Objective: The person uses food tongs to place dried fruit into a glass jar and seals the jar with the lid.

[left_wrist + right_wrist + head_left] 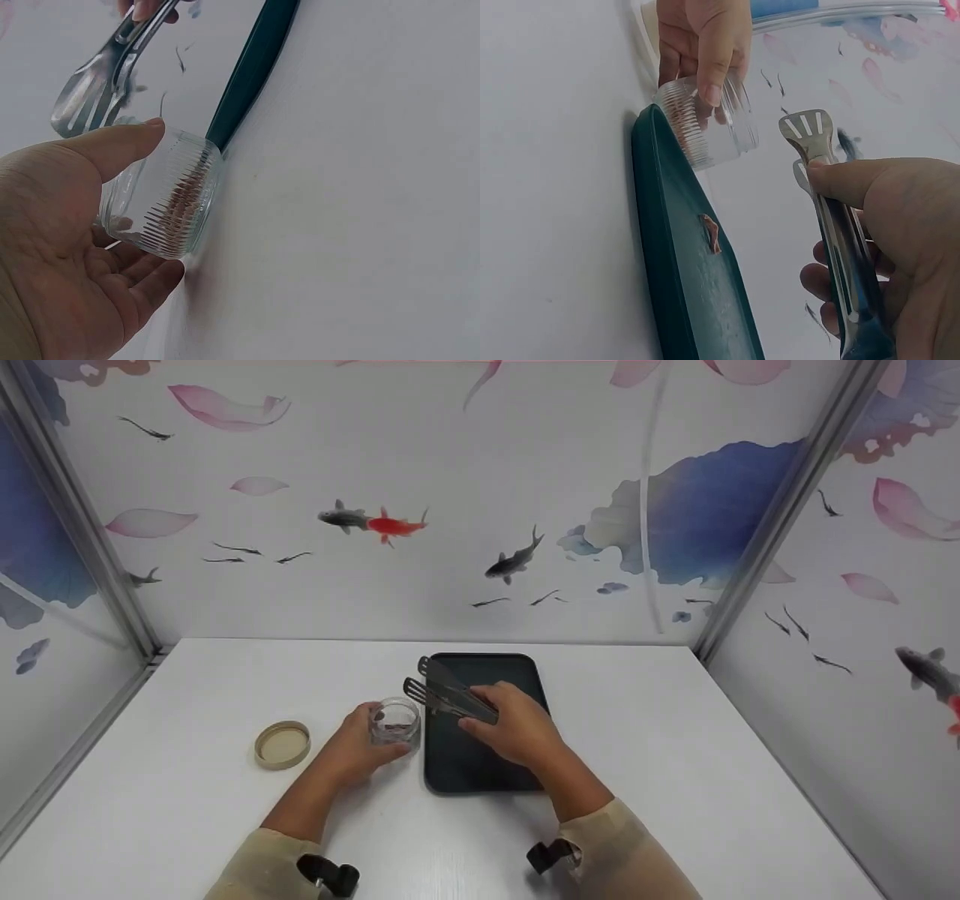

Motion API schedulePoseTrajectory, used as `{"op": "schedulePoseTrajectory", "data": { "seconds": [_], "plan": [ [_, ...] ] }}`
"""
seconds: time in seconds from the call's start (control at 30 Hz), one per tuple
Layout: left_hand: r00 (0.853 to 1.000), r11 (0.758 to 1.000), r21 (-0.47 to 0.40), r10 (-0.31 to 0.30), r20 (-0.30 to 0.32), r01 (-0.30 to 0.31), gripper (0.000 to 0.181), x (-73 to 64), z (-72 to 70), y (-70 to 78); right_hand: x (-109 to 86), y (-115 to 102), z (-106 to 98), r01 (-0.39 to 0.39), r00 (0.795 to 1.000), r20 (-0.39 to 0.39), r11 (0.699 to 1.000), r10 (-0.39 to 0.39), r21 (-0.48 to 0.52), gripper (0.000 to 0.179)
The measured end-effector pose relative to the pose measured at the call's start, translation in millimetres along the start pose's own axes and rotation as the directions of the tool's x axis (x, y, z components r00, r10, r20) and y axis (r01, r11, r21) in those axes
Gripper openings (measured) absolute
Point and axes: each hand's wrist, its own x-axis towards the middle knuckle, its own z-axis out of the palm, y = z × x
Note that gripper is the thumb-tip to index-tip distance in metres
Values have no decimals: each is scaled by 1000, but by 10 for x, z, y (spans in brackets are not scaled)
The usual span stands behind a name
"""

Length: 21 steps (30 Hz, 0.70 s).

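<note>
My left hand (349,754) grips a clear ribbed jar (396,729) between thumb and fingers, beside the left edge of a dark tray (480,769). Reddish-brown bits (182,199) lie low inside the jar. In my right hand (525,727) are metal tongs (459,701) with slotted ends, held over the tray. Those ends stand apart, pointing toward the jar's side, and nothing shows between them. On the tray, a small reddish-brown piece (711,234) appears in the right wrist view; the hand and tongs cover that area in the head view.
Left of the jar, a round tan lid (283,745) lies on the white table (630,750). Behind the table rises a wall (420,592) printed with fish and petals, with metal posts at both corners. Black wrist mounts (328,875) sit at the sleeves.
</note>
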Motion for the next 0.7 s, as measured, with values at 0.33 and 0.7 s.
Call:
{"op": "schedulePoseTrajectory", "data": {
  "seconds": [0.33, 0.7],
  "plan": [
    [1000, 1000, 0, -15, 7, 15, 103, 14, -2, -6, 77, 172, 38, -58, 998, -3, 998, 58, -11, 67],
    [1000, 1000, 16, -10, 0, 10, 103, -10, -3, 13, 138, 284, 111, -98, 994, 33, 994, 100, -49, 65]
  ]
}}
